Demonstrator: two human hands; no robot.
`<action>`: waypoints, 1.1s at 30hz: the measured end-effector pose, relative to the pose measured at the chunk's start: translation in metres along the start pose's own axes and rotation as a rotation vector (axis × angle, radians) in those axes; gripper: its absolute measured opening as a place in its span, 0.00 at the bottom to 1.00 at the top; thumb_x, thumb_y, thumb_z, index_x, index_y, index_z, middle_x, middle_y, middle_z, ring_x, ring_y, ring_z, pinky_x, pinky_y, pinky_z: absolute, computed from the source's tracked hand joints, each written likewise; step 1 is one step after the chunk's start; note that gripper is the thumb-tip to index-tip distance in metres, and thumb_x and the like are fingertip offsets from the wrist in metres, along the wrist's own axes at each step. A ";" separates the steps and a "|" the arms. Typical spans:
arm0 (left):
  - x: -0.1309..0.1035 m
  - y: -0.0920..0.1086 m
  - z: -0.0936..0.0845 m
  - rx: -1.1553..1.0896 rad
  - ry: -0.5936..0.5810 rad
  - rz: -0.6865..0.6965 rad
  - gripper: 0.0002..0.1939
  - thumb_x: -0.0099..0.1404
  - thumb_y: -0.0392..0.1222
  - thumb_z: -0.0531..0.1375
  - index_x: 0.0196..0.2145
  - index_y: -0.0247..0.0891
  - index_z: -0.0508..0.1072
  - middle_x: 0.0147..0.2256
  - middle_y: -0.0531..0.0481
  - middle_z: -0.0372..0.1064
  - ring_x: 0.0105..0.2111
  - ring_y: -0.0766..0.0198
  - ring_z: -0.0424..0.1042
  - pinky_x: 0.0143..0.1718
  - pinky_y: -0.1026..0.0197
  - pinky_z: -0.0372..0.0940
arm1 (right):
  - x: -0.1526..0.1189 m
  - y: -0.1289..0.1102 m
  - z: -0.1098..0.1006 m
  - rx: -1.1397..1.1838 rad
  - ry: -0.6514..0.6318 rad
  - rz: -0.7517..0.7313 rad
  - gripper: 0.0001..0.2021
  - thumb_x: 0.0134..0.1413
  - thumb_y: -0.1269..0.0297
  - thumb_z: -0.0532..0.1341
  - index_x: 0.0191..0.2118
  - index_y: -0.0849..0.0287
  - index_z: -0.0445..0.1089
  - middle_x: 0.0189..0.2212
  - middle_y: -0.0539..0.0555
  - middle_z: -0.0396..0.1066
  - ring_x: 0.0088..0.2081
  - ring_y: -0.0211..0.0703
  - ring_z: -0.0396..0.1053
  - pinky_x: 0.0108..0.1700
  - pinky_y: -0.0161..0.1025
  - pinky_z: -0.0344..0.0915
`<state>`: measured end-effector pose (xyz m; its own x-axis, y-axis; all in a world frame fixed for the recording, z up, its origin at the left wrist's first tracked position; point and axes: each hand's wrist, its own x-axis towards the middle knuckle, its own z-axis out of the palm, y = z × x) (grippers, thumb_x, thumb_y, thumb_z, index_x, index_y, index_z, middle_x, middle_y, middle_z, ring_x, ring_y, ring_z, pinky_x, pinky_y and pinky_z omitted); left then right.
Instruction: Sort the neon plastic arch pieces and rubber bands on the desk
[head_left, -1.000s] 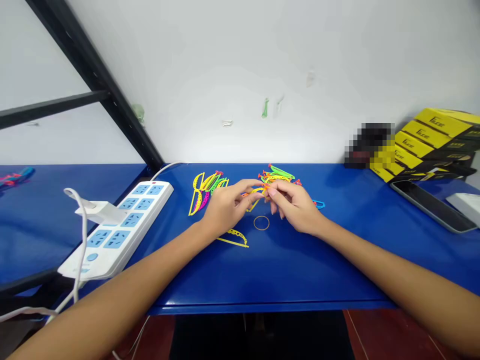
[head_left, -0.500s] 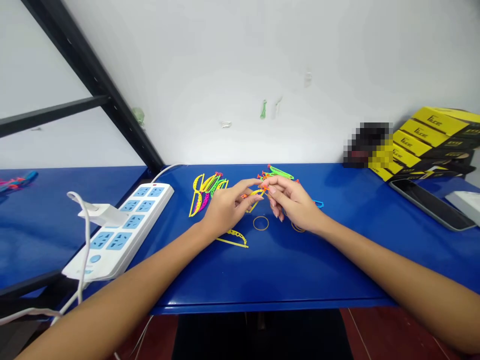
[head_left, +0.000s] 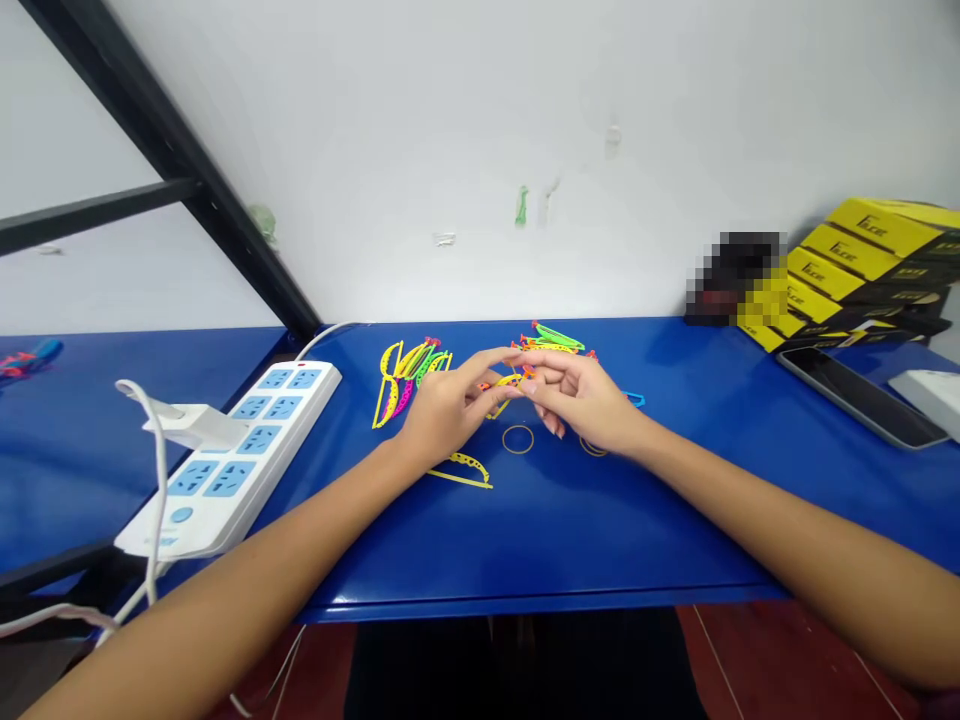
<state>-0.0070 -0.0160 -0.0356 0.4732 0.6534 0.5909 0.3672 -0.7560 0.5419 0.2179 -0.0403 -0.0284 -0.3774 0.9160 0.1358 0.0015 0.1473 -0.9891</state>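
Observation:
My left hand (head_left: 444,405) and my right hand (head_left: 589,398) meet above the blue table, fingertips touching. Between them is a small yellow bow-shaped piece (head_left: 504,398) with orange bits, pinched by my left fingers. My right fingers are closed on a small orange piece (head_left: 529,374), partly hidden. Left of the hands lies a pile of yellow, green and pink bow pieces (head_left: 409,375). Behind the hands is another pile with green and red pieces (head_left: 556,338). A yellow bow (head_left: 469,472) lies near my left wrist. One rubber band (head_left: 517,439) lies below the fingers, others (head_left: 592,447) under my right hand.
A white power strip (head_left: 232,460) with a plugged-in adapter (head_left: 196,425) and cables stands at the left. At the right are stacked yellow and black boxes (head_left: 855,255), a phone (head_left: 862,398) and a white object (head_left: 930,400). A black metal frame (head_left: 187,190) rises at the left.
My fingertips have drawn together over the yellow piece, my right thumb moving left towards my left fingers. The whole view has shifted slightly.

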 end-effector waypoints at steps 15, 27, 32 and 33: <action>0.001 0.020 0.011 -0.385 0.349 -0.337 0.14 0.69 0.47 0.72 0.49 0.40 0.83 0.35 0.48 0.85 0.27 0.59 0.85 0.21 0.65 0.76 | -0.001 0.001 0.011 0.194 -0.068 0.218 0.20 0.61 0.58 0.68 0.56 0.54 0.69 0.22 0.41 0.71 0.18 0.35 0.66 0.18 0.31 0.62; 0.007 0.060 0.012 -0.418 0.551 -0.260 0.13 0.69 0.49 0.73 0.41 0.37 0.82 0.38 0.47 0.84 0.21 0.68 0.79 0.19 0.70 0.74 | -0.006 -0.008 0.022 0.324 -0.124 0.347 0.12 0.59 0.61 0.67 0.45 0.54 0.66 0.24 0.44 0.74 0.20 0.36 0.73 0.19 0.29 0.63; 0.005 0.062 0.012 -0.428 0.505 -0.282 0.15 0.69 0.53 0.73 0.41 0.38 0.81 0.36 0.48 0.82 0.19 0.68 0.78 0.18 0.69 0.73 | -0.004 -0.007 0.021 0.402 -0.255 0.348 0.14 0.58 0.58 0.71 0.43 0.58 0.71 0.31 0.49 0.79 0.25 0.37 0.79 0.21 0.28 0.66; 0.006 0.061 0.012 -0.425 0.499 -0.297 0.16 0.69 0.54 0.73 0.42 0.38 0.81 0.36 0.48 0.82 0.19 0.67 0.78 0.17 0.69 0.72 | -0.003 -0.006 0.020 0.414 -0.268 0.347 0.14 0.58 0.57 0.72 0.43 0.58 0.71 0.31 0.50 0.80 0.25 0.37 0.79 0.21 0.28 0.66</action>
<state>0.0280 -0.0591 -0.0066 -0.0576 0.8459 0.5302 0.0324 -0.5292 0.8479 0.2008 -0.0515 -0.0240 -0.6398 0.7507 -0.1646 -0.1737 -0.3499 -0.9205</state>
